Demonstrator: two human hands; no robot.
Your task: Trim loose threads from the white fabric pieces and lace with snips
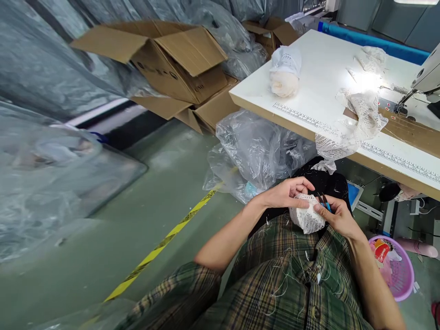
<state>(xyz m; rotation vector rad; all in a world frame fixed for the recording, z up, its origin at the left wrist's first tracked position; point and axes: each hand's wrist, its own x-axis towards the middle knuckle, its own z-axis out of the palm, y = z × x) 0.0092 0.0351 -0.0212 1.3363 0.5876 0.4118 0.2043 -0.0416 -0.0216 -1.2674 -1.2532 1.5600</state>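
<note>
My left hand (287, 192) is closed on a small piece of white lace (307, 214), held in front of my plaid shirt. My right hand (337, 215) grips small thread snips (324, 201) with a blue handle, their tips against the lace's upper edge. More white lace (357, 121) drapes from the white sewing table (309, 82) over its front edge and hangs just above my hands. Loose white threads lie scattered on my shirt.
A sewing machine (424, 80) stands at the table's right end. A wrapped lace roll (285, 71) lies on the table. Open cardboard boxes (178, 64) and clear plastic bags (254, 151) crowd the left. A pink basket (397, 270) sits on the floor at right. Yellow tape (165, 243) crosses the floor.
</note>
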